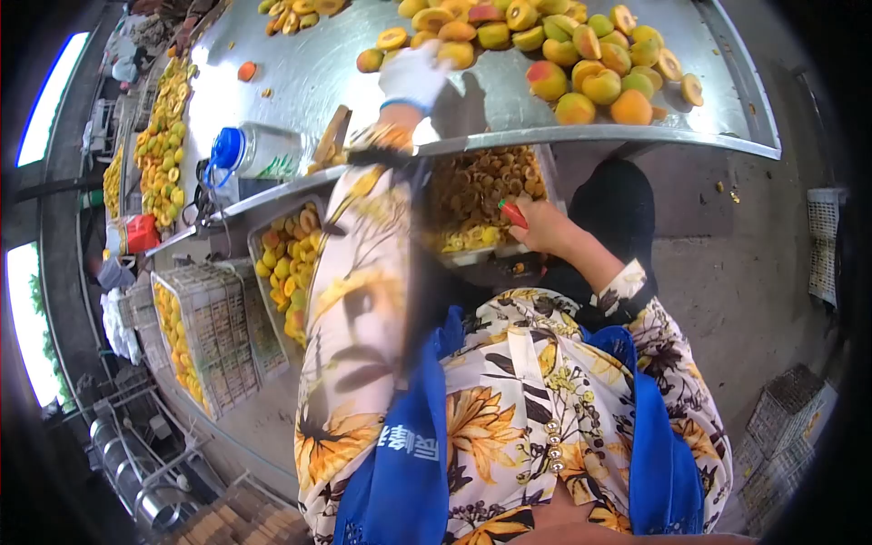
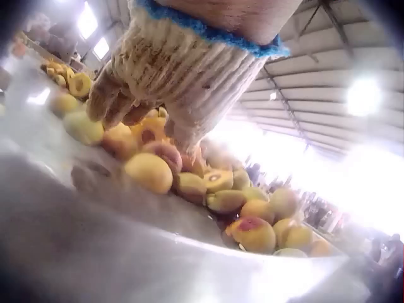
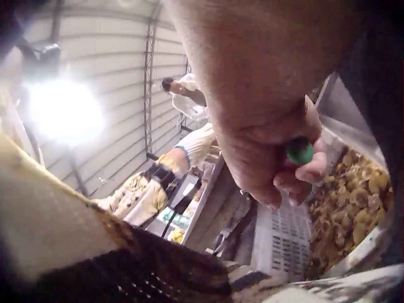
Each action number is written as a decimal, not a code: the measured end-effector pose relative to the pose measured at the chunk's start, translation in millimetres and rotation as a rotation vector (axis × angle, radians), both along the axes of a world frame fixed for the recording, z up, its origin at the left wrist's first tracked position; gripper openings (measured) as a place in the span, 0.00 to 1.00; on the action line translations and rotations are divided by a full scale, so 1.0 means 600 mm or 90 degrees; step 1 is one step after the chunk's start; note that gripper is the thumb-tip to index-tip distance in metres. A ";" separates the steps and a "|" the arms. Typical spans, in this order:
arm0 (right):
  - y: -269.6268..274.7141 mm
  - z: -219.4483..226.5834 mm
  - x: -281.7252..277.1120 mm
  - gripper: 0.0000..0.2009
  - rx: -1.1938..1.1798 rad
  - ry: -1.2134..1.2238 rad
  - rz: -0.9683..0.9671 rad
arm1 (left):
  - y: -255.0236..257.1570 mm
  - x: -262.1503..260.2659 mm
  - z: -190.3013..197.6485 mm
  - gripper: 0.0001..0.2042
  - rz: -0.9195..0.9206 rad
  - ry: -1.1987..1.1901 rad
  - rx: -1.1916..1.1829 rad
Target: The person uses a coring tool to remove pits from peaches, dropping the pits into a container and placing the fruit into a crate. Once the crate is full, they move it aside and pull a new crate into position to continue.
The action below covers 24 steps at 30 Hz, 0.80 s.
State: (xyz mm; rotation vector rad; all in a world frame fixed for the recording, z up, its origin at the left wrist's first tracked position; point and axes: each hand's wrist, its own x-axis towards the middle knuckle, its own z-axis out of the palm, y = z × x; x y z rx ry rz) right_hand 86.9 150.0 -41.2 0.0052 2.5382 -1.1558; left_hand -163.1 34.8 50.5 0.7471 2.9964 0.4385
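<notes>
My left hand (image 1: 413, 77), in a white knit glove with a blue cuff, reaches onto the metal table at the near side of a pile of apricots (image 1: 599, 86). In the left wrist view its fingers (image 2: 117, 104) are spread over the fruit, with orange apricots (image 2: 148, 129) showing between them and the thumb. Some apricots are whole, others cut in half. My bare right hand (image 1: 545, 227) grips a red handle (image 1: 513, 214) with a green end, low in front of the body; its working end is hidden. Beneath that hand is a crate of apricot halves (image 1: 486, 186).
A clear jug with a blue lid (image 1: 229, 148) and a wooden piece (image 1: 331, 136) stand near the table's raised metal edge (image 1: 636, 136). Crates of apricots (image 1: 213, 336) stand at lower left. More apricots (image 1: 163, 145) lie on another table at far left. Another person (image 3: 189, 95) stands behind.
</notes>
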 end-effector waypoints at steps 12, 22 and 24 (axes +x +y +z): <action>0.030 0.058 0.014 0.17 -0.059 0.068 -0.237 | -0.005 -0.015 -0.080 0.20 0.008 -0.411 0.514; -0.054 0.100 -0.023 0.14 -0.084 0.090 -0.121 | -0.084 0.260 -0.046 0.17 0.282 -0.690 1.156; -0.058 0.095 -0.020 0.14 -0.090 0.085 -0.113 | -0.082 0.275 -0.065 0.18 0.271 -0.560 1.059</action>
